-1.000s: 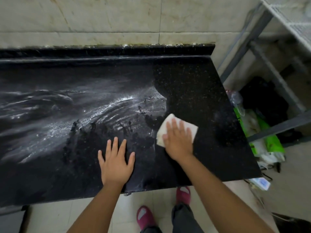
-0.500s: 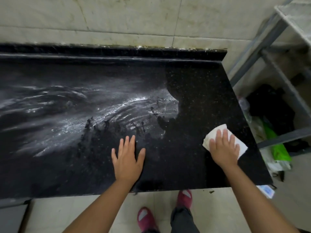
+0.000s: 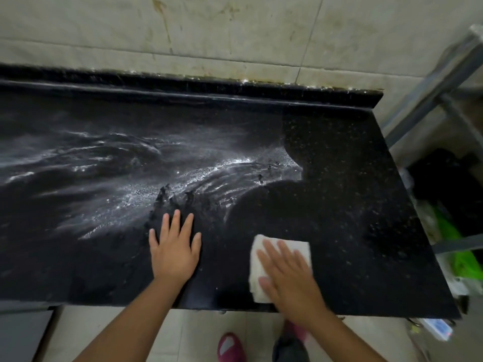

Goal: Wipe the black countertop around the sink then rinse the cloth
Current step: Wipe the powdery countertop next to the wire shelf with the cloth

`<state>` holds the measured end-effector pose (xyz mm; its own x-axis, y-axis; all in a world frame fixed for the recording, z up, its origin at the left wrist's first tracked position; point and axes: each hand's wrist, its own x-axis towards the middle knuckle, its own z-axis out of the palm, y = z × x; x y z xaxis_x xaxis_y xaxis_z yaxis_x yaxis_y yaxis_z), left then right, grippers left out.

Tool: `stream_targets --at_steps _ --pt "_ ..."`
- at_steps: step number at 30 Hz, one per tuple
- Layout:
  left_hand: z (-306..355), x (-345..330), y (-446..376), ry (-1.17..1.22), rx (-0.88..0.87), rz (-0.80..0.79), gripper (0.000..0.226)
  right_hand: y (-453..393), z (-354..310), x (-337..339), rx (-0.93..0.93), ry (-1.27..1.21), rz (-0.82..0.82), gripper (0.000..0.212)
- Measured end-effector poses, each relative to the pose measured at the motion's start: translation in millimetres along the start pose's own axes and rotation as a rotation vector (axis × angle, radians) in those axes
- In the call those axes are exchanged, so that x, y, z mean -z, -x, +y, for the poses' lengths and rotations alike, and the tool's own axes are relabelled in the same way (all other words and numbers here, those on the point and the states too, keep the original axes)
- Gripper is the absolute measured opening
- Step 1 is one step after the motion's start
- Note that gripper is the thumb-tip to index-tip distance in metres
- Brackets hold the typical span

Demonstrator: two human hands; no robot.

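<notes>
So your right hand (image 3: 287,273) is flat on the cloth (image 3: 281,245), fingers straight and spread, pressing it down onto the table (image 3: 339,178) close to the front edge, a bit right of the middle of what's in view. The cloth is white, folded into a thick rectangular pad, and you can see its layered edge along the left side where it pokes out past your thumb; the far edge and the right corner stick out beyond your fingertips too. It looks a little soft and blurry, same as the hand on top of it. Your left hand (image 3: 173,250) is planted palm-down on the bare table just beside it to the left, fingers straight and fanned out, holding nothing. The table itself is black with fine light speckles. The whole left and middle stretch is covered in whitish streaky smears (image 3: 146,184) that swoop toward the back, and the stuff shines brightest around the centre. The right part looks dark and plain, with curved borders where the streaks stop, one of them arcing just behind the cloth. A raised black lip (image 3: 235,87) runs along the back edge against a stained tiled wall (image 3: 235,30). Off the right edge there's a grey metal rack (image 3: 431,82) with something bright green (image 3: 454,254) low down, and below the front edge you can see a pink slipper (image 3: 230,347) on the pale floor.
</notes>
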<state>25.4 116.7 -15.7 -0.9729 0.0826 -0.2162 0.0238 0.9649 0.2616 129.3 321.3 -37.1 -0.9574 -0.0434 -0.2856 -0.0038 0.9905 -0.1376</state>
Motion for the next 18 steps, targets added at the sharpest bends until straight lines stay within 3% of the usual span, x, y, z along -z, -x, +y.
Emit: stream_targets --at_steps 4,8,10,13,18 --pt "-3.9 -9.3 -2.3 -0.033 -0.02 0.028 0.053 -8.9 87.1 35.1 -0.316 0.008 0.029 0.068" --pt "-6.9 -16.6 -5.1 0.042 -0.041 0.085 0.056 -75.9 104.5 67.3 -0.657 -0.178 0.005 0.054" --pt "-7.8 -19.2 -6.2 0.032 -0.047 0.099 0.067 -119.3 79.6 71.8 -0.595 -0.168 0.002 0.053" --pt "-9.6 -21.4 -7.9 0.006 -0.037 0.099 0.074 -162.9 23.1 68.6 -0.35 -0.11 0.004 0.053" --pt "-7.9 -20.7 -7.2 0.0 -0.013 0.101 0.067 -127.5 -34.7 43.9 0.107 0.006 -0.028 0.067"
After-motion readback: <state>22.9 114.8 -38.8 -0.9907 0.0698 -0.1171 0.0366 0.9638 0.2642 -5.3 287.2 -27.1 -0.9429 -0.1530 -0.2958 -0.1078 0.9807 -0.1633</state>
